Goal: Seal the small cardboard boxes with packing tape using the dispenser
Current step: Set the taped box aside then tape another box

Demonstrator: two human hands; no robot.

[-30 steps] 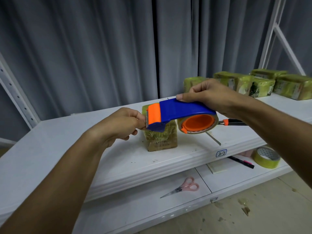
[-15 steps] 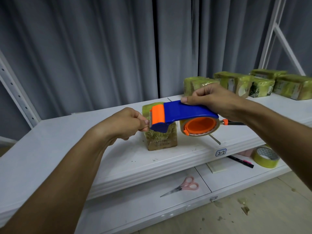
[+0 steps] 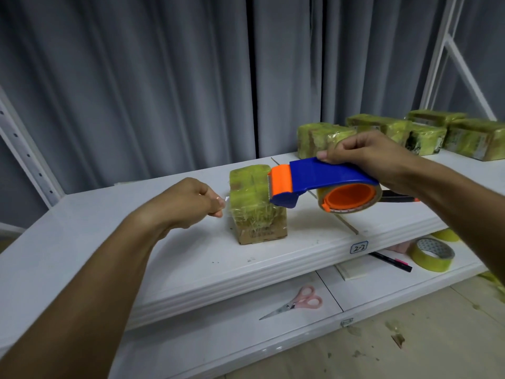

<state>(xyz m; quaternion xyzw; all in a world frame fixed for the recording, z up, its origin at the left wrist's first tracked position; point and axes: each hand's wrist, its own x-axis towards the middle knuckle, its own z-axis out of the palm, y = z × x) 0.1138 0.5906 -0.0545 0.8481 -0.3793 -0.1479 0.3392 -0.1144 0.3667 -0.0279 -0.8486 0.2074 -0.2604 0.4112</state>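
A small cardboard box [image 3: 257, 207] wrapped in yellowish tape stands upright on the white upper shelf [image 3: 191, 258]. My right hand [image 3: 366, 157] grips the blue and orange tape dispenser [image 3: 322, 187] from above, its orange blade end over the box's right top edge. My left hand [image 3: 191, 203] pinches the clear tape end [image 3: 226, 199] just left of the box, and the tape stretches from there across to the dispenser's blade.
Several taped boxes [image 3: 396, 132] sit at the back right of the shelf. A utility knife [image 3: 401, 198] lies behind the dispenser. On the lower shelf lie pink scissors [image 3: 297, 302], a marker [image 3: 390, 261] and a loose tape roll [image 3: 431, 254].
The dispenser has moved right, away from my left hand, drawing out a length of tape. My left hand has stayed left of the box, pinching the tape end.
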